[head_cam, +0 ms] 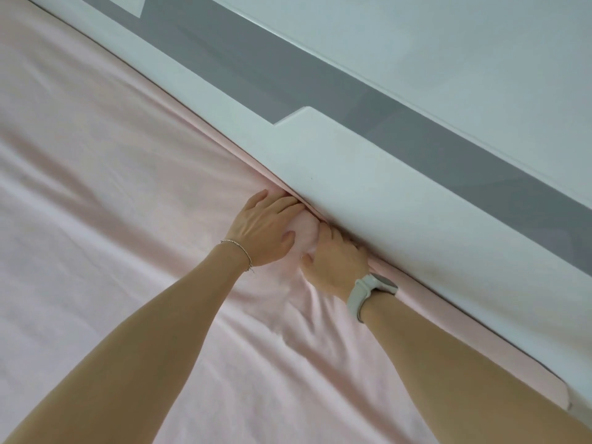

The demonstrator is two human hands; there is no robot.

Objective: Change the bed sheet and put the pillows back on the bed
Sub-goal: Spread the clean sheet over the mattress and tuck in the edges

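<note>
- you look down over a bed from a head camera; your two bare forearms reach forward to the far edge of the mattress.
- a pale pink sheet [112,187] covers all the mattress in view, so the new sheet seems to be on already.
- the step in hand looks like tucking: the sheet's edge is being pushed into the narrow gap between the mattress and a white rail [336,174] that runs slantwise across the view.
- your left hand [262,229] lies knuckles up on the sheet, fingers reaching to the gap, thumb pressed against a small bunched lump of pink cloth; its fingertips are partly hidden at the rail.
- your right hand [336,261] sits just beside it, touching the same lump, fingers curled down into the gap; whether they pinch cloth there cannot be told.
- the hands are together, almost touching, with the lump between them.
- a thin bracelet [237,248] is on the left wrist and a white watch [371,290] on the right.
- the sheet is smooth at far left, but creases fan out from your hands toward you, so it still wants pulling flat.
- at lower right the sheet's edge lies along the rail and looks tucked.
- no pillows are in view; putting them back appears still to be done.
- behind the rail are a grey band [320,75] and a white wall [448,33].
</note>
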